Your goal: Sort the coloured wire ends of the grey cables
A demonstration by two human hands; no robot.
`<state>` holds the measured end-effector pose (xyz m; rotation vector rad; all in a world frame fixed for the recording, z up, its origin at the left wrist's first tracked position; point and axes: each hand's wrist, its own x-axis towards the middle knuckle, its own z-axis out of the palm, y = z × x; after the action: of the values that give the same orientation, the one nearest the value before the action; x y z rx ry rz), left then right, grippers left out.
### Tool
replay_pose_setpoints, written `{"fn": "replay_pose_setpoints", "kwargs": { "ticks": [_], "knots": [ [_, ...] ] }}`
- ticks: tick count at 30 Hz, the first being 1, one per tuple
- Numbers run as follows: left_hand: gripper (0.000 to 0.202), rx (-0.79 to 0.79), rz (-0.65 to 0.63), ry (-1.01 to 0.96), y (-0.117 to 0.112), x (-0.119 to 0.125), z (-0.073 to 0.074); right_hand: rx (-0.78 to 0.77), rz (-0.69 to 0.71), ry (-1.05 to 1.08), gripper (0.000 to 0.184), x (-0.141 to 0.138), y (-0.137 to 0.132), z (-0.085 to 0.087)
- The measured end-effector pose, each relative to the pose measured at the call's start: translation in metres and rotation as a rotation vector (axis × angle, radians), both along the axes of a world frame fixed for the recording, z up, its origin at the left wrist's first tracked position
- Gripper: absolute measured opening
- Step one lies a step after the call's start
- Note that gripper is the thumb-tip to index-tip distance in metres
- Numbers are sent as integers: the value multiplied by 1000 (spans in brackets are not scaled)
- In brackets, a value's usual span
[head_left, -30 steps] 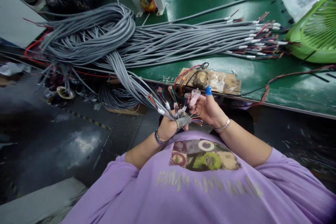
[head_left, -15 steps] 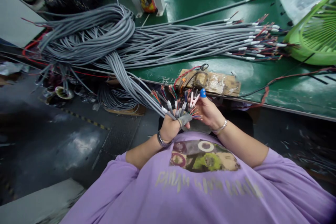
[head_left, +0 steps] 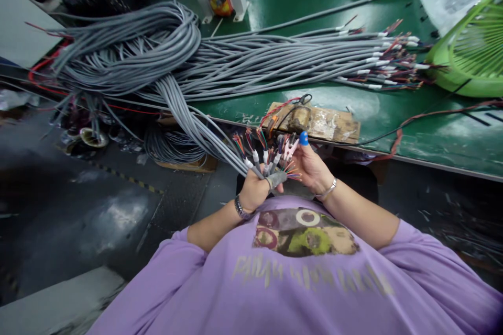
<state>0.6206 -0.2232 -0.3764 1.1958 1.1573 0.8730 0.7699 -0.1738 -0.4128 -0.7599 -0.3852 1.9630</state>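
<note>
My left hand (head_left: 255, 188) is closed round a bunch of several grey cables (head_left: 204, 133), gripping them just below their stripped ends, where thin coloured wires (head_left: 259, 144) fan out. A grey cot covers one of its fingers. My right hand (head_left: 310, 165), a blue cot on one fingertip, pinches a small pale clip (head_left: 290, 149) against the coloured wires. Both hands are held close to my chest, just in front of the green table's (head_left: 432, 131) edge. The cables run up and left to a big pile on the table.
A large heap of grey cables (head_left: 165, 57) with stripped ends (head_left: 393, 57) lies across the table. A worn wooden block (head_left: 326, 123) with red and black leads sits at the table edge. A green plastic basket (head_left: 471, 47) stands at the right. Dark floor lies to the left.
My right hand has come down and in towards the wire ends, bringing the clip to them. My left hand has kept its grip on the cable bunch.
</note>
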Motion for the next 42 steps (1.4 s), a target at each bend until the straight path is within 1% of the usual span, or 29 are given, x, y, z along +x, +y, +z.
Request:
{"fn": "replay_pose_setpoints", "kwargs": {
  "ticks": [3,6,8,12,14,20,23,26,29,32,35,39,42],
  "knots": [
    [36,3,2,-2,-3,-3,2,19,8,-30,59,3,-1,2],
    [35,5,2,-20,-8,-6,5,48,46,-53,61,6,-2,6],
    [33,3,22,-44,-10,-7,6,56,70,-58,59,8,-4,10],
    [32,31,65,-80,-10,-5,5,47,44,-69,45,9,-7,15],
    [33,57,68,-88,-7,-2,4,50,38,-74,44,9,-8,16],
    [35,113,36,-64,-2,3,2,58,24,-78,53,5,-5,8],
    [37,118,24,-40,-1,3,2,36,40,-29,55,3,-1,1],
    [38,108,37,-11,-2,1,2,-23,52,45,54,2,1,-5],
    [36,98,51,-4,-3,0,-2,-48,35,108,49,2,3,-9],
    [34,83,52,-14,-5,-2,-7,-54,10,128,43,1,4,-10],
    [35,85,34,-2,-6,-3,-10,-58,-18,111,42,0,3,-10],
    [35,80,17,12,-6,-3,-8,-16,-30,90,45,-1,3,-10],
    [36,87,26,17,-5,-2,-6,-29,-25,74,46,-2,3,-7]
  ]
}}
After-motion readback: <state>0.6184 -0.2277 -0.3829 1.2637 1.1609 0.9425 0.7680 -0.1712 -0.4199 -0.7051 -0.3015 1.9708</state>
